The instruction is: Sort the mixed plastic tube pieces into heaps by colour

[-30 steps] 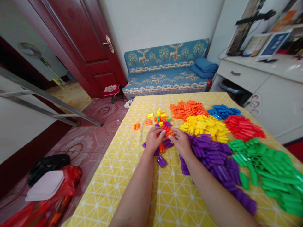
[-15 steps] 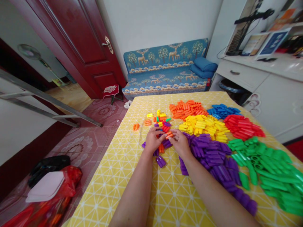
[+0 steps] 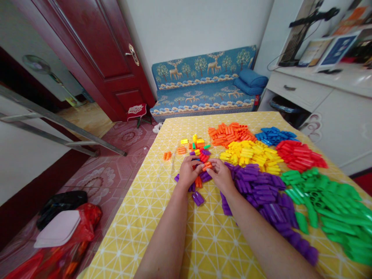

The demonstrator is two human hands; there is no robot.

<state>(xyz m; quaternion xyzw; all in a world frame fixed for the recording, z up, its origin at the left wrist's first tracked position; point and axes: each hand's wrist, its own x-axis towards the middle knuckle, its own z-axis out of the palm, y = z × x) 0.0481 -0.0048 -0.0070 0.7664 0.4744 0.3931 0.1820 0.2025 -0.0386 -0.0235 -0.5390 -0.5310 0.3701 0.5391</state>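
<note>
Between my two hands is a small orange plastic piece [image 3: 207, 166], tube-shaped like the others about it. My left hand [image 3: 190, 170] pinches its left side with thumb and fingers. On the other side my right hand [image 3: 220, 173] grips it, fingers closed. Under and around the hands lie loose purple, red and orange pieces, partly hidden by the fingers. A purple pair [image 3: 198, 198] rests on the cloth just in front. Beyond the hands sit a mixed group with yellow pieces [image 3: 200, 141] and orange sets [image 3: 181, 150].
Sorted heaps cover the table's right side: orange [image 3: 229, 134], yellow [image 3: 251, 155], blue [image 3: 274, 136], red [image 3: 300, 155], purple [image 3: 261, 190] and green [image 3: 334, 209]. A yellow patterned tablecloth [image 3: 139, 232] lies beneath. Behind stands a blue sofa [image 3: 200, 95]; bags [image 3: 62, 199] lie on the floor at left.
Both hands keep hold of the orange piece in nearly the same spot. The piece looks slightly turned; the whole view has shifted a little.
</note>
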